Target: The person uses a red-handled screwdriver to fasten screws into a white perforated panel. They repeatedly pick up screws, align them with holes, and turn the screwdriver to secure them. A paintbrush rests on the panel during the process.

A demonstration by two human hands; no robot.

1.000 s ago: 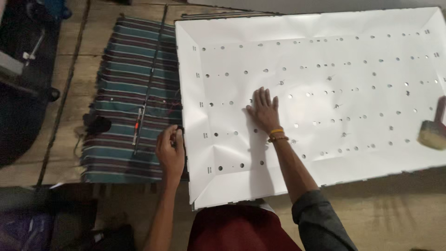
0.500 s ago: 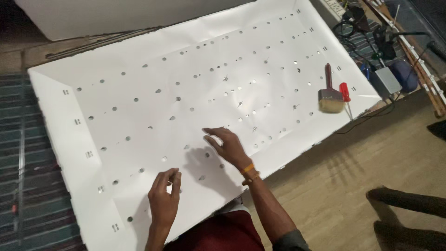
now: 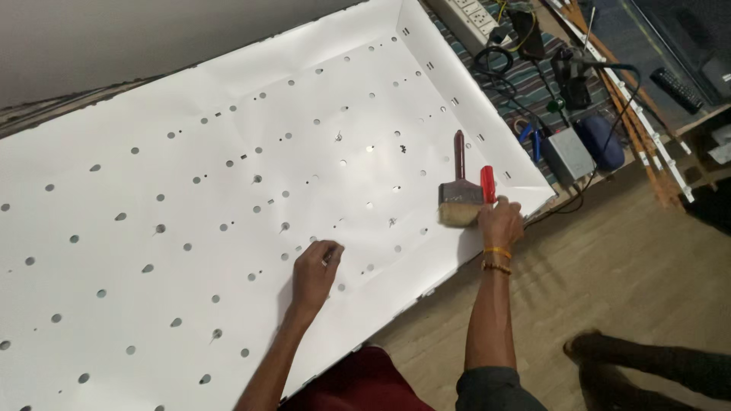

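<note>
The left hand (image 3: 316, 268) is rested with loosely curled fingers, holding nothing, on the thin white perforated sheet (image 3: 228, 190), judged light, floppy and easily creased. Farther off, at the sheet's right edge, the right hand (image 3: 500, 221) is closed over the red-handled tool (image 3: 487, 185) beside the stiff, light paintbrush (image 3: 459, 199), best gripped by its handle.

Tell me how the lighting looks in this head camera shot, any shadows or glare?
Head view: the white sheet is evenly lit without glare; soft shadows fall beside the left hand and the right hand near the brush; the top right corner is dim, and focus is slightly soft.
</note>
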